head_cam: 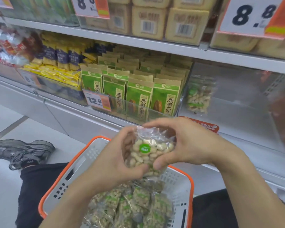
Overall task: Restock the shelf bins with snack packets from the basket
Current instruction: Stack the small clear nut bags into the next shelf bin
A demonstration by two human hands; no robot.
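Observation:
A clear packet of pale nuts with a round green sticker (148, 152) is held upright above the basket. My left hand (115, 163) grips its left side and bottom, and my right hand (186, 145) grips its top and right side. Below them a grey basket with an orange rim (181, 183) holds several more clear nut packets (132, 206). On the shelf to the right, a clear bin (234, 112) holds one such packet (198, 96) leaning at its left end.
A clear bin of green and kraft seed packets (138, 96) stands just behind my hands, with a 12.8 price tag (98, 102). Yellow and blue packets (61, 66) fill the bin to its left. My leg and grey shoe (23, 153) lie on the floor at left.

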